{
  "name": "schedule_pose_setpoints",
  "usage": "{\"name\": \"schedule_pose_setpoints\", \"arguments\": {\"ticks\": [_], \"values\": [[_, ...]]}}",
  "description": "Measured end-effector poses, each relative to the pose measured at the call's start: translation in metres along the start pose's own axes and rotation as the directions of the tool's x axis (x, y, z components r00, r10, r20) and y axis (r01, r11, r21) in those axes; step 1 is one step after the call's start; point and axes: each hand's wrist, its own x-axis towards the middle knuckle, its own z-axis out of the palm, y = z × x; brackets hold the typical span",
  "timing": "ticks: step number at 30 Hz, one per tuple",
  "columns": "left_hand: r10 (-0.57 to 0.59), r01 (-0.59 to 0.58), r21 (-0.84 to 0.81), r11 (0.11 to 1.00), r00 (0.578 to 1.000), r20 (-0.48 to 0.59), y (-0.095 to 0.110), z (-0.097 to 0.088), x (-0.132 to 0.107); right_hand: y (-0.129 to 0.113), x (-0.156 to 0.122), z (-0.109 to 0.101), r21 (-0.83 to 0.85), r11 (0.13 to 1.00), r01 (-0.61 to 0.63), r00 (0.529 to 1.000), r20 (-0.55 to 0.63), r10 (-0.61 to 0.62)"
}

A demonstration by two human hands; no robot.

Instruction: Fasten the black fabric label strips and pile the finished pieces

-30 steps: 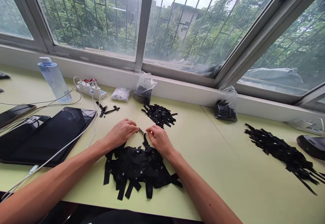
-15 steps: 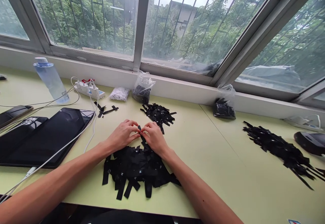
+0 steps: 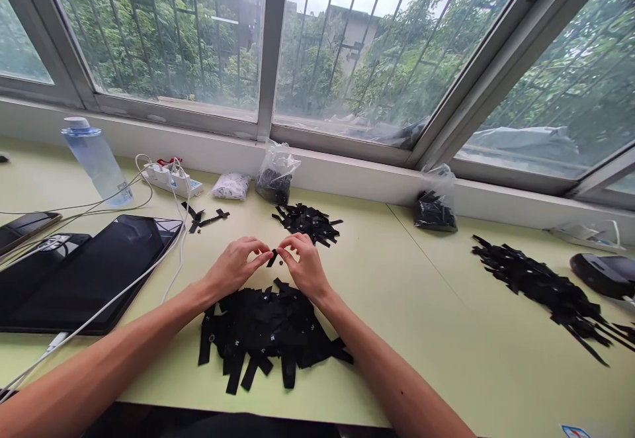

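Starting at the far left with a dark phone flat on the pale green table, near a clear water bottle standing upright by the window sill. Moving right to a large black tablet lying flat, with a white cable running along its near edge and a white power strip behind it at the sill. Passing a few loose black strips just right of the tablet's far corner, then a small white bag and a clear bag of black pieces against the sill.

Arriving at the left hand, raised a little above the table, thumb and forefinger closed in a pinch on a short black strip. Holds that strip tilted in the air between the two hands, above the far edge of a big heap of black strips close to the table's near edge. Meeting the right hand just beside it, fingers curled, fingertips drawn close to the strip's other end; cannot tell whether touching or gripping it.

Continuing behind the hands to a smaller pile of black strips, apart from the heap. Further right, another clear bag with black contents at the sill, then a long spread of black strips, and at the far right edge a rounded black object.
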Motion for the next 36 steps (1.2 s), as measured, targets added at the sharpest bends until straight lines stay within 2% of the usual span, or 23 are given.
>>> {"name": "schedule_pose_setpoints", "arguments": {"ticks": [5, 9, 13, 16, 18, 21, 24, 31, 36], "values": [[-0.022, 0.025, -0.137, 0.99, 0.999, 0.027, 0.006, 0.003, -0.002, -0.006, -0.003, 0.003, 0.053, 0.998, -0.037, 0.999, -0.002, 0.038], [-0.044, 0.052, -0.208, 0.977, 0.998, 0.043, 0.009, -0.001, -0.001, -0.008, -0.005, 0.0, 0.045, 0.998, -0.037, 0.999, 0.011, 0.037], [-0.036, 0.05, -0.266, 0.963, 0.998, 0.057, 0.008, -0.008, 0.0, -0.012, -0.006, -0.008, 0.014, 0.995, 0.097, 0.995, 0.015, -0.097], [0.012, 0.006, -0.254, 0.967, 0.997, 0.071, 0.007, -0.011, 0.001, -0.015, -0.005, -0.013, -0.034, 0.974, 0.222, 0.973, 0.077, -0.219], [0.064, -0.042, -0.226, 0.973, 0.994, 0.091, 0.007, -0.012, 0.001, -0.016, -0.005, -0.013, -0.05, 0.966, 0.254, 0.961, 0.127, -0.246], [0.122, -0.103, -0.183, 0.978, 0.988, 0.097, 0.006, -0.013, 0.001, -0.016, -0.005, -0.012, -0.041, 0.975, 0.219, 0.964, 0.16, -0.21], [0.131, -0.114, -0.169, 0.979, 0.987, 0.093, 0.005, -0.014, 0.001, -0.015, -0.004, -0.014, 0.0, 0.989, 0.148, 0.976, 0.16, -0.146], [0.047, -0.031, -0.218, 0.976, 0.997, 0.067, 0.006, -0.022, 0.004, -0.014, -0.005, -0.023, 0.146, 0.989, 0.003, 0.981, 0.193, -0.031], [0.007, 0.009, -0.285, 0.958, 0.999, 0.054, 0.01, -0.025, 0.005, -0.017, -0.006, -0.023, 0.242, 0.963, -0.123, 0.961, 0.273, 0.054]]}}
